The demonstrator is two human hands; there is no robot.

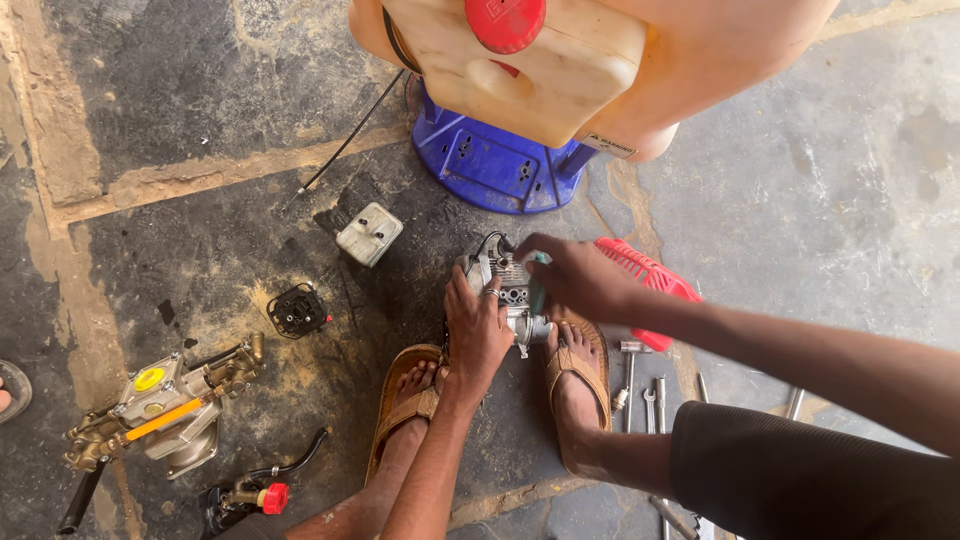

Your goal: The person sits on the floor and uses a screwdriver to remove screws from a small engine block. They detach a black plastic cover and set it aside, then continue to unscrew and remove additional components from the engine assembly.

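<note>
Small grey engine (510,290) on the floor (850,200) at picture centre, between two sandalled feet. Left hand (476,335), at its 7 o'clock, lies flat and spread on the casing. Right hand (572,275), at 2 o'clock, is closed around a teal-handled tool (537,293) set on the engine. Red cover (645,285) at 3 o'clock; blue-based tank (560,70) at 12; brass pump (160,405) at 8.

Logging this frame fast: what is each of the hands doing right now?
Left hand: open, pressed flat on the small engine.
Right hand: closed around a teal-handled tool at the engine.
</note>
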